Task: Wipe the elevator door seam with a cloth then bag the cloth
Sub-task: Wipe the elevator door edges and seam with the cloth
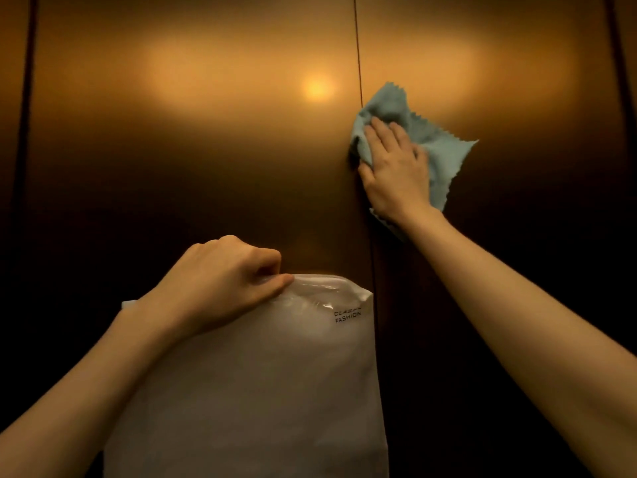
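Pale blue cloth [417, 139] is pressed flat against the bronze-coloured door [206, 150] by the right hand [396, 170], fingers extended, over the vertical seam [358, 63]. A white plastic bag [262, 384] is pinched at its top edge by the left hand [220, 288], lower left of the cloth.

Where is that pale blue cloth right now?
In the head view, the pale blue zigzag-edged cloth is upper right, pressed flat against the bronze elevator door under the right hand, over the vertical door seam.
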Tool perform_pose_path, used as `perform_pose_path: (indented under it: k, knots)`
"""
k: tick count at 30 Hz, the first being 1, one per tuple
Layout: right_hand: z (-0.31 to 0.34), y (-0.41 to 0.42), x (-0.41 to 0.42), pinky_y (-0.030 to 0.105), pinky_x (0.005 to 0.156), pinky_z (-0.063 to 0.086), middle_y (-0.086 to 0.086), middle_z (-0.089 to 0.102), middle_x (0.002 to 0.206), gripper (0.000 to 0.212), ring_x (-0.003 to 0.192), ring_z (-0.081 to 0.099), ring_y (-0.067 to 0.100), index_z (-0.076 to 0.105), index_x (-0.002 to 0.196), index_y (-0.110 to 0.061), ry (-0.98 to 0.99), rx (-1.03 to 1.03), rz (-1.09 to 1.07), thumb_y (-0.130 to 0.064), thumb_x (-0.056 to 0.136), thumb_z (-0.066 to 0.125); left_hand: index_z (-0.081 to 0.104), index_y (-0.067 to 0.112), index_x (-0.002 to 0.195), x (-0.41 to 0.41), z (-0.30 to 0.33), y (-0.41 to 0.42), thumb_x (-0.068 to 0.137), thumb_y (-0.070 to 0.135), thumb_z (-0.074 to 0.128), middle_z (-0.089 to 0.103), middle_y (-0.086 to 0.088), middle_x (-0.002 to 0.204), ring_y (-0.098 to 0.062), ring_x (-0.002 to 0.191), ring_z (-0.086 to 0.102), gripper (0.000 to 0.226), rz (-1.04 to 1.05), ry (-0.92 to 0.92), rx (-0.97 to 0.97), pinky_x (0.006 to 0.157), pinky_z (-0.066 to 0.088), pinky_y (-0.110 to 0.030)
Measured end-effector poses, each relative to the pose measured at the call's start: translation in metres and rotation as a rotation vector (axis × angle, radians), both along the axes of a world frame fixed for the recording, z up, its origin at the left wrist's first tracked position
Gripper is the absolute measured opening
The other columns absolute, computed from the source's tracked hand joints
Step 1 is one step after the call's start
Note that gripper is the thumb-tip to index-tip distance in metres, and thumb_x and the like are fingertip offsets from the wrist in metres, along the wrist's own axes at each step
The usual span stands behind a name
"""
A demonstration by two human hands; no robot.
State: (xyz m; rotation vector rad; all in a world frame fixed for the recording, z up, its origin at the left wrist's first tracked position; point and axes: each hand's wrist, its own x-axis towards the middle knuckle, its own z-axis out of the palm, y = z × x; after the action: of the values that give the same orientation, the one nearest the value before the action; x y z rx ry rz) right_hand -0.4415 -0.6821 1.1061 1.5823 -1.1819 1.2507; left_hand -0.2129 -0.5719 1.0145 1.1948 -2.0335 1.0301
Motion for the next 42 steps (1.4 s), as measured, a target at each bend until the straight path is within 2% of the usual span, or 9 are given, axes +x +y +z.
perform_pose_path:
  k: [4, 7, 11, 15, 18, 23, 28, 33, 42]
  knots:
    - [-0.007, -0.006, 0.006, 0.044, 0.113, 0.014, -0.004, 0.012, 0.158, 0.059, 0.145, 0.009, 0.019, 0.017, 0.15, -0.019, 0.021, -0.025, -0.025, -0.034, 0.096, 0.037, 0.045, 0.028, 0.064, 0.008, 0.006, -0.004, 0.089, 0.059, 0.036, 0.05, 0.009, 0.056, -0.005, 0.053, 0.045, 0.04, -0.085, -0.063, -0.103, 0.045, 0.026, -0.023]
    - [0.015, -0.006, 0.005, 0.043, 0.113, 0.014, -0.005, 0.01, 0.158, 0.057, 0.145, 0.007, 0.018, 0.016, 0.15, -0.019, 0.012, -0.025, -0.018, -0.035, 0.097, 0.033, 0.045, 0.029, 0.065, 0.014, 0.01, -0.006, 0.086, 0.06, 0.031, 0.046, 0.012, 0.053, -0.005, 0.05, 0.04, 0.04, -0.112, -0.115, -0.2, 0.041, 0.025, -0.023]
    - [0.046, -0.006, 0.009, 0.043, 0.113, 0.017, -0.004, 0.009, 0.158, 0.056, 0.145, 0.006, 0.018, 0.013, 0.15, -0.02, 0.013, -0.008, -0.014, -0.036, 0.099, 0.029, 0.045, 0.027, 0.065, 0.016, 0.018, -0.013, 0.088, 0.054, 0.035, 0.038, 0.014, 0.054, -0.009, 0.047, 0.039, 0.038, -0.16, -0.201, -0.287, 0.04, 0.029, -0.025]
    - [0.071, -0.008, 0.006, 0.045, 0.113, 0.018, -0.004, 0.009, 0.158, 0.056, 0.145, 0.006, 0.019, 0.013, 0.15, -0.019, 0.055, -0.016, -0.032, -0.036, 0.099, 0.028, 0.05, 0.02, 0.067, 0.016, 0.023, -0.024, 0.091, 0.046, 0.041, 0.048, 0.007, 0.055, -0.018, 0.04, 0.047, 0.036, -0.187, -0.299, -0.404, 0.034, 0.033, -0.031]
    - [0.087, -0.012, 0.002, 0.045, 0.112, 0.018, -0.003, 0.009, 0.158, 0.056, 0.145, 0.008, 0.019, 0.013, 0.15, -0.019, 0.08, -0.027, -0.047, -0.036, 0.099, 0.029, 0.052, 0.017, 0.069, 0.021, 0.026, -0.038, 0.092, 0.043, 0.041, 0.051, 0.003, 0.057, -0.019, 0.038, 0.047, 0.036, -0.163, -0.317, -0.475, 0.034, 0.031, -0.028]
    - [0.102, -0.019, 0.007, 0.045, 0.113, 0.017, -0.003, 0.01, 0.158, 0.055, 0.145, 0.008, 0.018, 0.015, 0.15, -0.019, 0.053, -0.06, -0.028, -0.036, 0.099, 0.029, 0.055, 0.015, 0.07, 0.035, 0.034, -0.065, 0.097, 0.042, 0.034, 0.053, 0.001, 0.058, -0.017, 0.039, 0.049, 0.044, -0.161, -0.297, -0.553, 0.032, 0.035, -0.028]
    - [0.125, -0.024, 0.015, 0.044, 0.113, 0.018, -0.003, 0.013, 0.158, 0.054, 0.145, 0.009, 0.018, 0.018, 0.149, -0.018, 0.005, -0.103, -0.002, -0.034, 0.098, 0.029, 0.055, 0.015, 0.065, 0.04, 0.048, -0.082, 0.093, 0.038, 0.044, 0.052, 0.0, 0.054, -0.02, 0.039, 0.051, 0.039, -0.098, -0.21, -0.689, 0.035, 0.03, -0.027]
    - [0.138, -0.028, 0.021, 0.045, 0.113, 0.017, -0.001, 0.015, 0.157, 0.054, 0.145, 0.01, 0.019, 0.02, 0.148, -0.018, -0.032, -0.125, 0.021, -0.034, 0.097, 0.03, 0.055, 0.018, 0.072, 0.032, 0.057, -0.099, 0.095, 0.045, 0.032, 0.056, 0.001, 0.062, -0.019, 0.048, 0.057, 0.043, 0.005, -0.094, -0.659, 0.035, 0.035, -0.028]
    - [0.146, -0.027, 0.02, 0.045, 0.113, 0.016, -0.001, 0.016, 0.157, 0.054, 0.145, 0.01, 0.019, 0.021, 0.148, -0.018, -0.034, -0.153, 0.024, -0.034, 0.098, 0.03, 0.055, 0.017, 0.072, 0.031, 0.05, -0.11, 0.094, 0.044, 0.039, 0.054, 0.0, 0.063, -0.019, 0.046, 0.053, 0.038, -0.039, -0.065, -0.69, 0.035, 0.037, -0.03]
